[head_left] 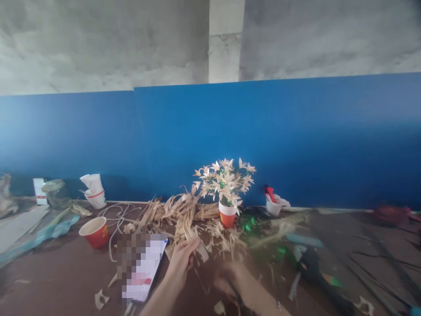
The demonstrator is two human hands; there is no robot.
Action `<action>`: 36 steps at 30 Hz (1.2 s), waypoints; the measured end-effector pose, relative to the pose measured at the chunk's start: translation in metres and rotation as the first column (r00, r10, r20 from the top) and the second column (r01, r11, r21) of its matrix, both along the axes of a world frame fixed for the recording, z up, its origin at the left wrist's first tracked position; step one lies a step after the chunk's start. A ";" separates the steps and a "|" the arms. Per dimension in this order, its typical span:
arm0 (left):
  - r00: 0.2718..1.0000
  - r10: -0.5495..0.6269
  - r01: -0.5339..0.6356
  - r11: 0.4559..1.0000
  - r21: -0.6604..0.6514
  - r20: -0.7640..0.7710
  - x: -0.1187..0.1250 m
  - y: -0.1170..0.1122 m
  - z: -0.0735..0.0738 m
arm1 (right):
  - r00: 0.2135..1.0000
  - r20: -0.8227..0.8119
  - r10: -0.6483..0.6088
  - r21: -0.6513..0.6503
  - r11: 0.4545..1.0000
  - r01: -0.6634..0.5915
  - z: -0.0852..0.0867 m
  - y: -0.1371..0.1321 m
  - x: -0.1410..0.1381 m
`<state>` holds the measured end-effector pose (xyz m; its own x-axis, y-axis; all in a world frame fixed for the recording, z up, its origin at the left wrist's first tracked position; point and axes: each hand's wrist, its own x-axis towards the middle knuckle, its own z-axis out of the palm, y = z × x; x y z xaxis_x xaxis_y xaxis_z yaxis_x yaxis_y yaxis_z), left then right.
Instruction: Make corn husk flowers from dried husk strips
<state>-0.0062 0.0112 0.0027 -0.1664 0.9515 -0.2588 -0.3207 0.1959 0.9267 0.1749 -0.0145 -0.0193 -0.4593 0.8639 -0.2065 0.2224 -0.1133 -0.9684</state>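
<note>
My left hand (180, 259) reaches into a pile of dried tan husk strips (174, 215) on the brown table and its fingers are pinched on one strip (197, 245). My right hand (230, 278) is low beside it, smeared by motion, near a dark thin tool I cannot make out. Behind the pile stands a red paper cup (227, 216) holding a bunch of pale husk flowers (225, 177). A phone (144, 267) lies just left of my left hand.
A tipped red cup (95, 231) lies at left, with white cups (95, 193), a glass jar (55, 193) and a white cord (115, 215) behind. A black glue gun (312, 267), green ribbon (250, 224) and a small white cup (273, 204) sit at right. A blue wall (263, 140) backs the table.
</note>
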 end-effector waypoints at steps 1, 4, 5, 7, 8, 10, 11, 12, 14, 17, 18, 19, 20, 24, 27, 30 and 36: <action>1.000 -0.010 0.010 1.000 0.000 -0.004 -0.001 0.000 0.001 | 1.000 -0.003 0.009 0.000 1.000 -0.009 -0.001 0.001 0.001; 0.999 -0.037 0.037 0.999 -0.022 0.010 -0.002 0.000 0.002 | 1.000 -0.008 0.015 0.007 1.000 -0.015 -0.003 0.003 0.006; 0.999 -0.039 0.039 0.999 -0.032 0.016 -0.003 0.000 0.003 | 1.000 -0.006 0.018 0.009 1.000 -0.018 -0.004 0.004 0.007; 0.999 -0.048 0.049 0.998 -0.049 0.017 -0.004 0.000 0.003 | 1.000 -0.001 0.029 0.005 1.000 -0.029 -0.006 0.005 0.009; 0.998 -0.058 0.059 0.997 -0.054 0.015 -0.005 0.000 0.002 | 0.999 0.004 0.033 -0.001 0.999 -0.033 -0.007 0.005 0.010; 0.996 -0.088 0.089 0.994 -0.057 0.015 -0.006 0.001 0.002 | 0.999 0.015 0.030 -0.017 0.999 -0.029 -0.008 0.006 0.011; 0.995 -0.098 0.099 0.994 -0.056 0.014 -0.007 0.001 0.002 | 1.000 0.017 0.024 -0.020 1.000 -0.024 -0.007 0.006 0.012; 0.995 -0.104 0.104 0.993 -0.055 0.011 -0.007 0.001 0.002 | 1.000 0.020 0.022 -0.021 1.000 -0.021 -0.005 0.006 0.012; 0.994 -0.110 0.110 0.993 -0.053 -0.007 -0.008 0.001 0.002 | 0.999 0.038 0.027 -0.020 0.999 -0.026 0.001 0.004 0.012; 0.991 -0.126 0.124 0.991 -0.053 -0.038 -0.008 0.001 0.003 | 0.995 0.092 0.047 -0.022 0.999 -0.045 0.012 0.002 0.013; 0.990 -0.131 0.128 0.990 -0.055 -0.044 -0.008 0.001 0.003 | 0.993 0.103 0.052 -0.021 0.999 -0.050 0.014 0.001 0.013; 0.990 -0.135 0.132 0.990 -0.058 -0.046 -0.008 0.001 0.003 | 0.993 0.105 0.054 -0.019 0.998 -0.052 0.015 0.001 0.014; 0.989 -0.138 0.135 0.989 -0.061 -0.046 -0.008 0.001 0.003 | 0.993 0.104 0.057 -0.014 0.998 -0.056 0.015 0.001 0.014; 0.987 -0.151 0.148 0.987 -0.058 -0.048 -0.009 0.000 0.003 | 0.987 0.137 0.078 0.004 0.997 -0.079 0.007 0.005 0.017; 0.983 -0.168 0.165 0.985 -0.047 -0.071 -0.010 0.000 0.003 | 0.977 0.191 0.099 0.002 0.995 -0.101 0.005 0.007 0.018; 0.977 -0.194 0.190 0.981 -0.044 -0.091 -0.010 0.000 0.003 | 0.973 0.207 0.102 0.019 0.994 -0.108 0.013 0.005 0.018; 0.973 -0.205 0.203 0.979 -0.029 -0.105 -0.010 0.001 0.001 | 0.973 0.211 0.091 -0.001 0.996 -0.093 0.024 0.001 0.017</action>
